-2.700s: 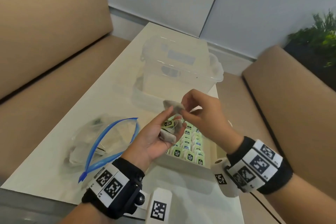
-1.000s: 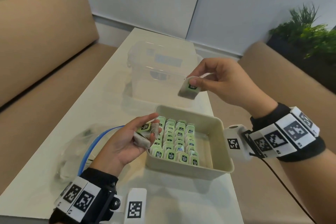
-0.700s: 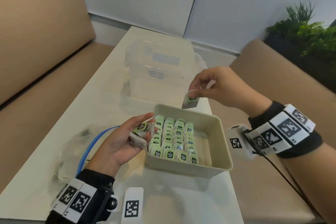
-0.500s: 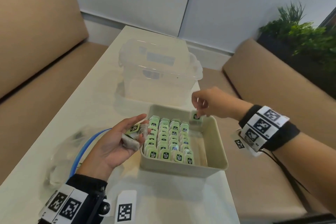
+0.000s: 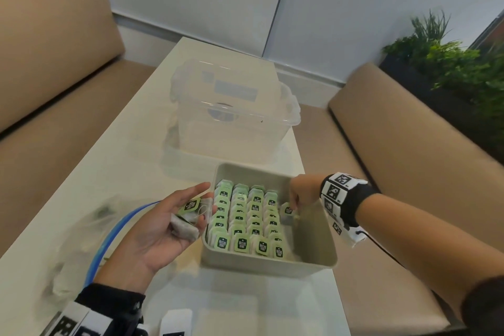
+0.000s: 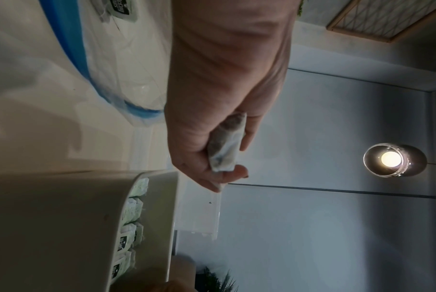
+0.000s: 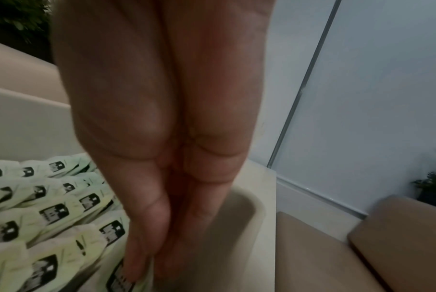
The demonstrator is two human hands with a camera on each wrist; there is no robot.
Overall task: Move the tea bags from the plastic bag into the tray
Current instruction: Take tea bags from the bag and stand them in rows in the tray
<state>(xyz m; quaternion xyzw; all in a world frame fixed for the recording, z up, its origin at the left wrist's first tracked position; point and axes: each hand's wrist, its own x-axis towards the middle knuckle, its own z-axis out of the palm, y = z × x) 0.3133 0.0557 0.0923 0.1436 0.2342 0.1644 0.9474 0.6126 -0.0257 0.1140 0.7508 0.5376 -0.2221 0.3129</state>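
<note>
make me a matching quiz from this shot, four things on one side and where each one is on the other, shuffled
Things:
1. left hand
2. right hand
3. plastic bag
4. clear tub

Places or states:
A. lies on the table left of the tray, blue zip open
B. reaches into the tray, pinching a tea bag beside the rows
C. stands on the table beyond the tray
D. palm up beside the tray, holding spare tea bags

Pairs: 1-D, 2-B, 3-A, 4-C
</note>
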